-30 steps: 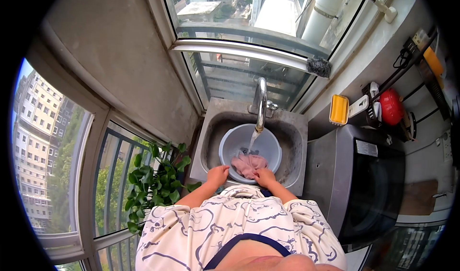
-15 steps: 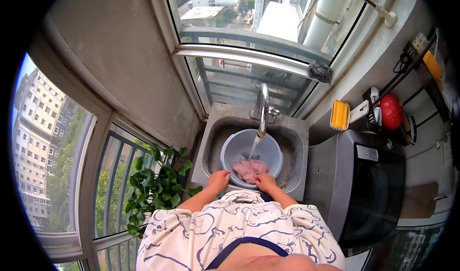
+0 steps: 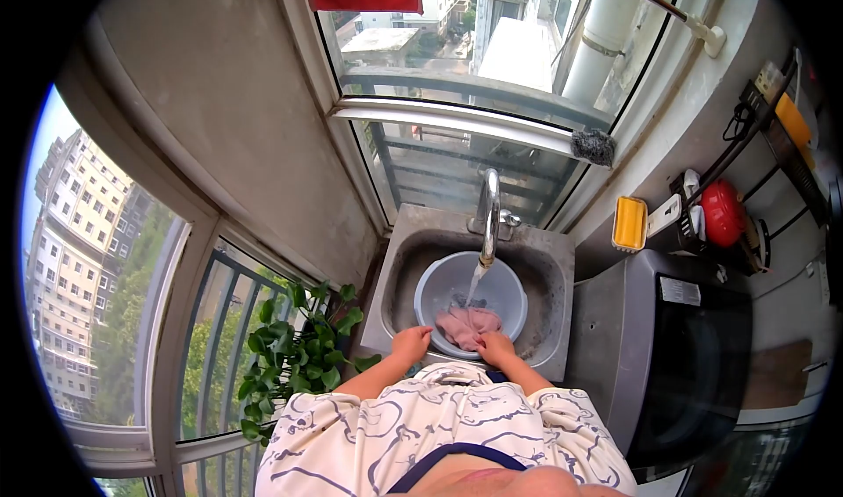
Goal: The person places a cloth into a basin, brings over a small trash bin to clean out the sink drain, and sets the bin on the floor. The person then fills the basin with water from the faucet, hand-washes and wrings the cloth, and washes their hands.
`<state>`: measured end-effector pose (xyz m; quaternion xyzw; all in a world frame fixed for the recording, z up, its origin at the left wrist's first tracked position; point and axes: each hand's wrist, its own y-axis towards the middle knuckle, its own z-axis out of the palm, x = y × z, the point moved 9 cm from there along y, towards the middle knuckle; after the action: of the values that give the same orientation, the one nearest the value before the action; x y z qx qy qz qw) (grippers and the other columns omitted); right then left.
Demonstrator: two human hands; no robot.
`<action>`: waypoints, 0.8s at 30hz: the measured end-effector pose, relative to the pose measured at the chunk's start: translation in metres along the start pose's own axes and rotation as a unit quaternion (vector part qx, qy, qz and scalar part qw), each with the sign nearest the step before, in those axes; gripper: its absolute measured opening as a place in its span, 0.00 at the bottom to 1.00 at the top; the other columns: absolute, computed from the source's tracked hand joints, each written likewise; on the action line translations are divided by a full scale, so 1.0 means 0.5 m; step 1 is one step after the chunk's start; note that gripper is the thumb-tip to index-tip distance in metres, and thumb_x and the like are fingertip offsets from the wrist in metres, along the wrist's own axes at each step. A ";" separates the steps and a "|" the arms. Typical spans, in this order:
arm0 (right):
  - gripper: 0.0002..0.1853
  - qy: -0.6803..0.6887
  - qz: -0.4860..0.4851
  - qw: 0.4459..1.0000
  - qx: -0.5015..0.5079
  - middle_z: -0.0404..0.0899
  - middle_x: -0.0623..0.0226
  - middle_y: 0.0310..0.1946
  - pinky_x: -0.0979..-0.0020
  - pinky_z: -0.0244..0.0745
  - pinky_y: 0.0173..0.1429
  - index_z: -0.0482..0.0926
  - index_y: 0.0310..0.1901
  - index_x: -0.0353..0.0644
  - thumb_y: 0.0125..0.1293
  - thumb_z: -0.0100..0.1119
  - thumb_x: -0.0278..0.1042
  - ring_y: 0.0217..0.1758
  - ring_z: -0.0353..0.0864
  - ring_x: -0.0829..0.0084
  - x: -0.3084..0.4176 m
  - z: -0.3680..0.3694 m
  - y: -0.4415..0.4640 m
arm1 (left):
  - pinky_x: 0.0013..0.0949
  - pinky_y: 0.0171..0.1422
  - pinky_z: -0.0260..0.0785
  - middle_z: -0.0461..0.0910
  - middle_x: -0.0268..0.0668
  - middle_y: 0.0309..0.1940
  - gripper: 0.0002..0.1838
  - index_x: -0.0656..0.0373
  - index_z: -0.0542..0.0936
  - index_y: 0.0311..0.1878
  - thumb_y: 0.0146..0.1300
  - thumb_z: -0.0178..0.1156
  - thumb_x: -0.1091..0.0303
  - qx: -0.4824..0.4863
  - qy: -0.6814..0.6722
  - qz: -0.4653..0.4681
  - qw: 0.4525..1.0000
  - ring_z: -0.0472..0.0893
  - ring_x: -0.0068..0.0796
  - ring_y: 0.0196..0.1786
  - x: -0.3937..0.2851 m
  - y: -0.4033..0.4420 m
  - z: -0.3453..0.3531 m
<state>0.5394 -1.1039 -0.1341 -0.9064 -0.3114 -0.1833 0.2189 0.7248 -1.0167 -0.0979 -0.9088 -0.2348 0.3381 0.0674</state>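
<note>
A light blue-grey basin (image 3: 421, 288) stands in the metal sink, with water running into it from the faucet (image 3: 489, 216). Inside the basin lies a wet, bunched pink cloth (image 3: 465, 323), and a small dark grey patch shows beside it under the stream. My left hand (image 3: 410, 344) is closed at the basin's near left rim, thumb and fingers pinched there. On the near right side, my right hand (image 3: 497, 348) has its fingers closed on the edge of the pink cloth.
The sink (image 3: 553, 321) sits below a window. A leafy plant (image 3: 303, 348) is at the left. To the right stands a dark-lidded washing machine (image 3: 694, 356), with a yellow soap box (image 3: 630, 223) and a red item (image 3: 723, 212) behind it.
The view has shifted, so everything sits slightly lower and to the right. Beneath the stream, the pink cloth looks flatter and wider. Both hands stay at nearly the same spots on the basin and cloth.
</note>
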 end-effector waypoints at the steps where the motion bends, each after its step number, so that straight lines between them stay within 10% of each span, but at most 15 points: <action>1: 0.10 0.000 -0.003 1.000 0.001 0.77 0.60 0.30 0.61 0.68 0.41 0.77 0.28 0.43 0.47 0.55 0.39 0.37 0.75 0.60 0.001 0.000 0.000 | 0.39 0.40 0.68 0.78 0.39 0.31 0.12 0.45 0.79 0.40 0.54 0.50 0.59 -0.001 0.001 0.002 1.000 0.77 0.40 0.36 -0.001 0.000 0.000; 21: 0.12 0.093 0.050 0.994 0.000 0.76 0.60 0.33 0.65 0.71 0.38 0.77 0.35 0.42 0.47 0.55 0.34 0.35 0.77 0.62 -0.017 0.013 0.039 | 0.37 0.44 0.68 0.77 0.43 0.36 0.12 0.55 0.79 0.39 0.53 0.52 0.63 -0.076 -0.012 0.084 0.994 0.76 0.39 0.39 -0.060 -0.002 -0.032; 24: 0.10 0.175 -0.004 0.975 -0.139 0.77 0.60 0.32 0.70 0.72 0.33 0.76 0.35 0.39 0.51 0.52 0.31 0.31 0.77 0.67 -0.028 0.000 0.094 | 0.33 0.42 0.68 0.77 0.41 0.35 0.13 0.57 0.77 0.41 0.54 0.52 0.64 -0.051 -0.171 0.041 0.983 0.76 0.33 0.38 -0.044 0.048 0.018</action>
<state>0.5592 -1.1440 -0.1541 -0.8806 -0.2435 -0.3813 0.1409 0.7136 -1.0487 -0.0985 -0.8489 -0.2228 0.4782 -0.0340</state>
